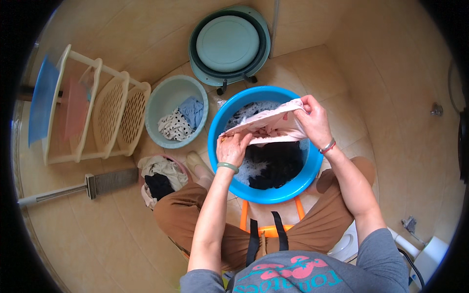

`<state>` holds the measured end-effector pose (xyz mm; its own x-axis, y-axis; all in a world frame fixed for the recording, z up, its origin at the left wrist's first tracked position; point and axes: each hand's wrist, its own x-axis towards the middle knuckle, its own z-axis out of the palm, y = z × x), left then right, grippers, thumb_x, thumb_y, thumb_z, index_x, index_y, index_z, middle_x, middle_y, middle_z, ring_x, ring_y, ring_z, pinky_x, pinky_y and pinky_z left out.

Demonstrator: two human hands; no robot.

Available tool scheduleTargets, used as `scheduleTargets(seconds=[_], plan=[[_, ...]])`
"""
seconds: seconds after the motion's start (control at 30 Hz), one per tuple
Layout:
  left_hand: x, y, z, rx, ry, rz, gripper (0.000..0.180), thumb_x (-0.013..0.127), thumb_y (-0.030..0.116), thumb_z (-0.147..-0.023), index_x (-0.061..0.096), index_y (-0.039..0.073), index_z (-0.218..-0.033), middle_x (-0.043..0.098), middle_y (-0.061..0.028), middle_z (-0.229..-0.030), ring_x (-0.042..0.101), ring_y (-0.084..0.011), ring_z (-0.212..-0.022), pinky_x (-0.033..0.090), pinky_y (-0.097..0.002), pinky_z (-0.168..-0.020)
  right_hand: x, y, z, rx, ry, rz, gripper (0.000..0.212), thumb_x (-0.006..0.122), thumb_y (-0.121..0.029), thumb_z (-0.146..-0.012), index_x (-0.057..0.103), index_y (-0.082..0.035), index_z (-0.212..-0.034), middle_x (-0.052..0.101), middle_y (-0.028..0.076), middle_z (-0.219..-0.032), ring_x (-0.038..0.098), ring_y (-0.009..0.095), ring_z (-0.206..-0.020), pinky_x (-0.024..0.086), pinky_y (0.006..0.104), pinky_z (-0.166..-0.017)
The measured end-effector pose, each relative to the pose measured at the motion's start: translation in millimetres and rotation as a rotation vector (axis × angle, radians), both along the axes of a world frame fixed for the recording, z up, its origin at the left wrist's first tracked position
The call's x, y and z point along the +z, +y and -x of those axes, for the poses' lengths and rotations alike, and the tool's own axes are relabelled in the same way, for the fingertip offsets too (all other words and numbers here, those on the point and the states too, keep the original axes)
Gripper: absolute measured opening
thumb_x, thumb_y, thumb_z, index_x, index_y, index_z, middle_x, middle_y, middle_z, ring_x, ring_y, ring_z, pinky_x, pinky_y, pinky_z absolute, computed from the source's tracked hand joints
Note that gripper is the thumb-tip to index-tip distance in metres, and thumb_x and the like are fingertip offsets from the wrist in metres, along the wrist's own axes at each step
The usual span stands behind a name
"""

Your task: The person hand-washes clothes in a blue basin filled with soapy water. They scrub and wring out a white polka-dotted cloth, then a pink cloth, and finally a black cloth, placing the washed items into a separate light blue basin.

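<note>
A pale pink garment point(283, 126) with a darker print is stretched between my hands over a large blue basin point(219, 172). Its upper edge forms an open band, and its inside shows. My left hand point(232, 149) is closed on its left end, near the basin's left wall. The right end is pinched in my right hand point(314, 123), slightly higher, above the basin's right side. Below the garment, soaked black clothing point(279, 165) lies in sudsy water.
A pale green basin point(202, 119) holds polka-dot and blue clothes. Beside my left foot, a pink basin point(184, 171) holds white and black clothes. A folded green tub point(227, 44) leans against the far wall. A cream rack point(97, 110) and a flat mop point(115, 184) are at left.
</note>
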<state>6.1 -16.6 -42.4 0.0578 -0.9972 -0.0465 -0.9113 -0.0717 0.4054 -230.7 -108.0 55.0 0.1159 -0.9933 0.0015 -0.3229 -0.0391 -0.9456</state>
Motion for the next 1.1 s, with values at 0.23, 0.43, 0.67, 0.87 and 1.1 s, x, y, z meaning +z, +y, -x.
scheduleTargets(seconds=[0.23, 0.43, 0.67, 0.87, 1.1], plan=[[50.9, -5.4, -13.4, -0.099, -0.063, 0.077, 0.049, 0.074, 0.027, -0.077, 0.059, 0.020, -0.124, 0.064, -0.0085, -0.094, 0.064, -0.0293, -0.084, 0.048, -0.0393, -0.076, -12.8, -16.9, 20.0, 0.038, 0.376, -0.061, 0.036, 0.064, -0.014, -0.073, 0.057, 0.001, -0.105, 0.066, 0.015, -0.078, 0.065, 0.030, -0.074, 0.051, 0.0370, -0.067], [23.2, 6.4, -18.2, 0.169, 0.099, 0.117, 0.025, 0.075, 0.021, -0.073, 0.072, 0.019, -0.097, 0.056, -0.0095, -0.088, 0.061, -0.0289, -0.075, 0.050, -0.0404, -0.068, -27.6, 3.1, 8.5, 0.236, 0.460, 0.235, 0.042, 0.054, -0.014, -0.084, 0.051, -0.010, -0.126, 0.064, 0.022, -0.099, 0.062, 0.041, -0.089, 0.051, 0.0478, -0.077], [-34.7, 39.0, 48.5, 0.699, 1.228, 0.066, 0.019, 0.067, 0.010, -0.084, 0.065, 0.001, -0.100, 0.063, -0.0075, -0.091, 0.060, -0.0152, -0.083, 0.049, -0.0277, -0.075, -69.8, 47.0, -16.9, 0.329, -0.286, -0.889, 0.053, 0.062, -0.041, -0.089, 0.048, -0.011, -0.132, 0.063, 0.009, -0.109, 0.063, 0.016, -0.087, 0.055, 0.0307, -0.062], [-17.2, 71.4, 132.4, 0.500, 1.704, -0.422, 0.040, 0.064, 0.020, -0.090, 0.057, 0.003, -0.126, 0.063, -0.0058, -0.109, 0.060, -0.0155, -0.100, 0.049, -0.0311, -0.088, -126.5, 61.6, 2.1, 0.101, -0.024, -0.593, 0.021, 0.061, -0.011, -0.086, 0.061, -0.009, -0.107, 0.063, 0.009, -0.101, 0.061, 0.017, -0.093, 0.049, 0.0290, -0.082], [-19.8, 19.6, 66.4, 0.541, 2.436, -0.513, 0.062, 0.049, 0.058, -0.092, 0.045, 0.017, -0.137, 0.055, -0.0182, -0.128, 0.060, -0.0306, -0.109, 0.055, -0.0432, -0.085, -56.9, 111.0, -58.9, 0.472, -0.002, -0.009, 0.025, 0.057, -0.009, -0.090, 0.058, -0.008, -0.115, 0.058, 0.013, -0.098, 0.062, 0.022, -0.084, 0.051, 0.0312, -0.068]])
